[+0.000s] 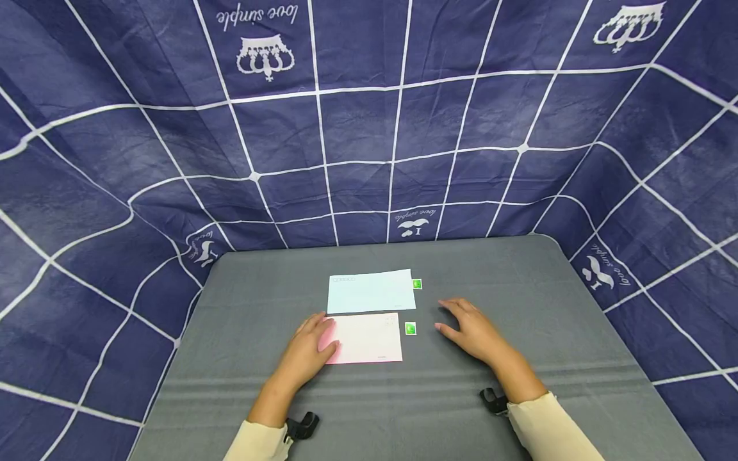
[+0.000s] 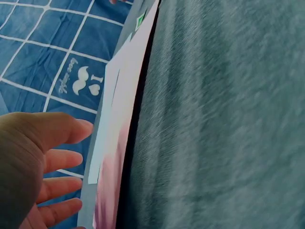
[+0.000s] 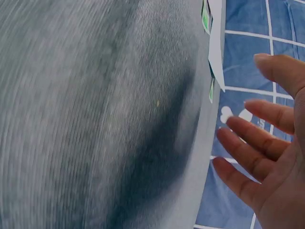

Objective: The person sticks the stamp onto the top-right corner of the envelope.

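Note:
A white envelope with a pink left end lies flat on the grey table, just in front of a pale blue envelope. Small green stamps lie by their right ends: one stamp by the blue envelope, another stamp by the pink-ended one. My left hand is over the pink end, fingers loosely spread; the left wrist view shows nothing gripped, and contact is unclear. Right of the stamps, my right hand holds nothing, its fingers relaxed and apart in the right wrist view.
Grey cloth covers the table. A dark blue curtain with white grid lines hangs behind it and at both sides. Black wrist bands sit below both hands, at the cream sleeves.

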The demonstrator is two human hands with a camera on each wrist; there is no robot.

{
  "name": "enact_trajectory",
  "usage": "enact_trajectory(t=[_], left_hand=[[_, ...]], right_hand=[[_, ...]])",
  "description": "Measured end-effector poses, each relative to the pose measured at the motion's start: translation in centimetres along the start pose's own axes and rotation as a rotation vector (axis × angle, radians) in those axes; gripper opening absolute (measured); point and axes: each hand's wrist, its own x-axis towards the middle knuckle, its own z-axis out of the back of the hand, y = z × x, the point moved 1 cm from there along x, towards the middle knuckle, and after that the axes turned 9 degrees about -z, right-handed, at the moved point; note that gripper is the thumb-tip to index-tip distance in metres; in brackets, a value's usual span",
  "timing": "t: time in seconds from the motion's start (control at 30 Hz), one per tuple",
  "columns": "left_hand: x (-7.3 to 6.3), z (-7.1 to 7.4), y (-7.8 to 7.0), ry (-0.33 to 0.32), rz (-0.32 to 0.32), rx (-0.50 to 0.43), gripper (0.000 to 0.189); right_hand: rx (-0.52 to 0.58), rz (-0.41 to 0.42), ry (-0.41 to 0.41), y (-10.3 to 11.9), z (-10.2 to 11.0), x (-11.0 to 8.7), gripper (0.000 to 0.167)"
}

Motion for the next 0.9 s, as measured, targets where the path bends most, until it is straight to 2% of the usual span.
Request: enact_trajectory(t=[0.3, 0.7, 0.9], left_hand=[[-0.5, -1.0, -0.7, 0.054, -0.005, 0.028, 0.053], [-0.6, -1.2, -1.0, 0.052, -0.022, 0.055, 0.051], [-0.8, -1.6, -1.1, 0.066, -0.011, 0.05, 0.053]], right_hand=[[0.042, 0.01, 0.09, 0.7, -1.1, 0.2, 0.044], [0.048, -0.019, 0.132, 2.0, -2.2, 1.2, 0.037], [0.081, -0.017, 0.146, 2.5, -2.9, 1.5, 0.025]])
